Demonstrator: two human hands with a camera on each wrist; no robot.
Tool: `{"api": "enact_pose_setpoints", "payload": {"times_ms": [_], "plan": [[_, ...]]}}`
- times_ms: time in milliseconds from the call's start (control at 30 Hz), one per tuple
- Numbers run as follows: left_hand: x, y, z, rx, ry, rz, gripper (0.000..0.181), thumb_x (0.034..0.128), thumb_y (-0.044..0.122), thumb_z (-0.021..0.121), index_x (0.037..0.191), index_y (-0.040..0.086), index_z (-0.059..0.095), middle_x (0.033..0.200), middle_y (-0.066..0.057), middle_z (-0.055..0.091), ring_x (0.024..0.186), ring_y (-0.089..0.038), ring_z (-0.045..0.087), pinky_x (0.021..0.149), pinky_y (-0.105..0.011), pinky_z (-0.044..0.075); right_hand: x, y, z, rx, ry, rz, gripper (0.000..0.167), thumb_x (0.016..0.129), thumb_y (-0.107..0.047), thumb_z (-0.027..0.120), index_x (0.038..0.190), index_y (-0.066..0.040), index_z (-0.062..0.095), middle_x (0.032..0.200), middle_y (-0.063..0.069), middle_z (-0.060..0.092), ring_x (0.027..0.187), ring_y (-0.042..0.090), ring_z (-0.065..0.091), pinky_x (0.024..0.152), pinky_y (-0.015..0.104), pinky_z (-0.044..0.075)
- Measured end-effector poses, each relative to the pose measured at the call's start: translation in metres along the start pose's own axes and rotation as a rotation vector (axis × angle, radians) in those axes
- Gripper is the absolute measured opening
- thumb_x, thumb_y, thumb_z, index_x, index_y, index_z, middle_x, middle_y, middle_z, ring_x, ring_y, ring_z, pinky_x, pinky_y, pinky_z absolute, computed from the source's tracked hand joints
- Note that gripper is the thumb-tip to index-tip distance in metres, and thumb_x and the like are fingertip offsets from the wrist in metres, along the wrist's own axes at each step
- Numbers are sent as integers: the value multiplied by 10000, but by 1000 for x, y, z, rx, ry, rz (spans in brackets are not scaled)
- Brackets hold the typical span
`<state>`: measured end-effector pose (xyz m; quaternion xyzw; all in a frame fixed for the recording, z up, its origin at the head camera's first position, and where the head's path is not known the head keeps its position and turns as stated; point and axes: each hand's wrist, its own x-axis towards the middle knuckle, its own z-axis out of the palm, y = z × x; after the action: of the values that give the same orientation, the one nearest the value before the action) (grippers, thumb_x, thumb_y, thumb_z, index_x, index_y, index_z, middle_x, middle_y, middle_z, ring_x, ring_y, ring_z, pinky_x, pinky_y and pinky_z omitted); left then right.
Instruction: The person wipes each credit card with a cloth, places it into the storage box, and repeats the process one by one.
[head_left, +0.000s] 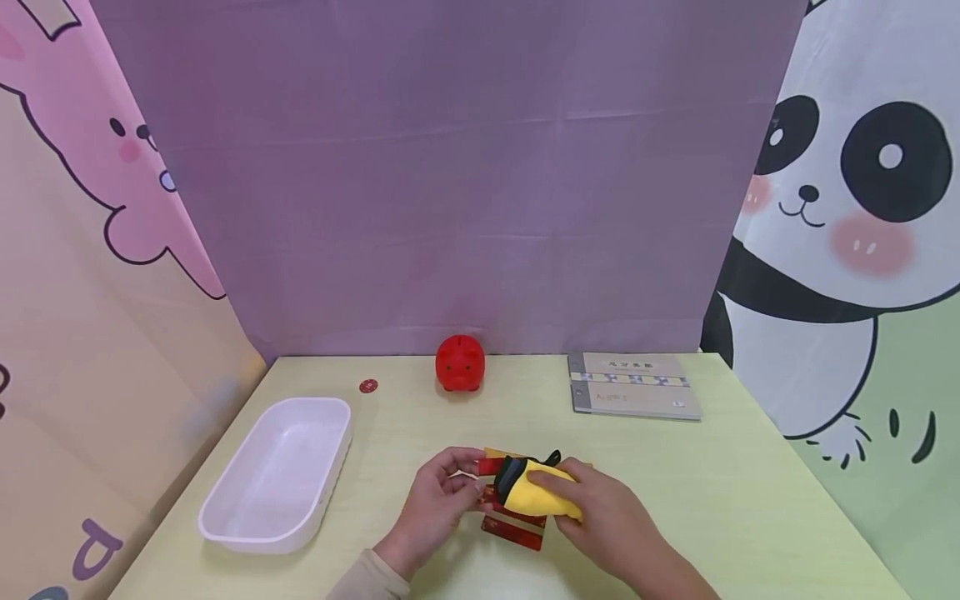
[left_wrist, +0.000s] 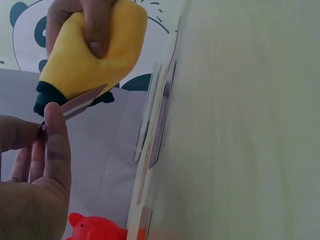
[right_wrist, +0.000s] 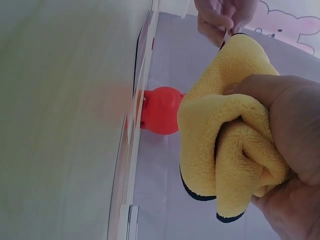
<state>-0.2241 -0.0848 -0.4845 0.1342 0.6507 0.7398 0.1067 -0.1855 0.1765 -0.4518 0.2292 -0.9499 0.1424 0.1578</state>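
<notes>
My left hand [head_left: 438, 504] pinches a thin red card or packet [head_left: 490, 467] between thumb and fingers; in the left wrist view the card [left_wrist: 82, 102] is seen nearly edge-on. A bunched yellow cloth with dark edging [head_left: 542, 490] is gripped in my right hand [head_left: 611, 521], its dark-edged end against the card. In the right wrist view the cloth [right_wrist: 230, 125] hangs in folds from the fingers. Several red and gold packets [head_left: 513, 529] lie on the table beneath both hands, partly covered by them.
A white basket [head_left: 273, 475] stands at the left of the table. Toward the back are a small red round piece [head_left: 368, 386], a red piggy bank [head_left: 460, 364] and a grey notebook [head_left: 633, 396] at the right.
</notes>
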Motion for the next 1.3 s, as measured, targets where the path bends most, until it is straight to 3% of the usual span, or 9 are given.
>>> {"api": "enact_pose_setpoints", "payload": {"times_ms": [600,900,1300], "plan": [[2,0,-12,53,32,68,341,995,-55,646,1308,80,627,1199,-234,561,954,-280,689,821,-403,651,-5,23,-4,17,91,90,623,763,-94,860,1293,-389,716,1025,-127,588,772,70,533,678,246,554],[2,1,-13,47,33,71,337,986,-60,660,1310,23,617,1185,-190,586,936,-262,678,813,-397,652,-8,31,-3,53,215,53,664,728,-51,870,1304,-346,722,1050,-102,625,754,60,537,621,228,519],[2,1,-13,70,67,55,303,998,-41,646,1288,43,680,1326,-170,611,950,-265,704,827,-358,646,-7,31,-2,67,231,65,672,741,-38,862,1322,-342,716,1072,-90,642,764,62,541,625,228,522]]}}
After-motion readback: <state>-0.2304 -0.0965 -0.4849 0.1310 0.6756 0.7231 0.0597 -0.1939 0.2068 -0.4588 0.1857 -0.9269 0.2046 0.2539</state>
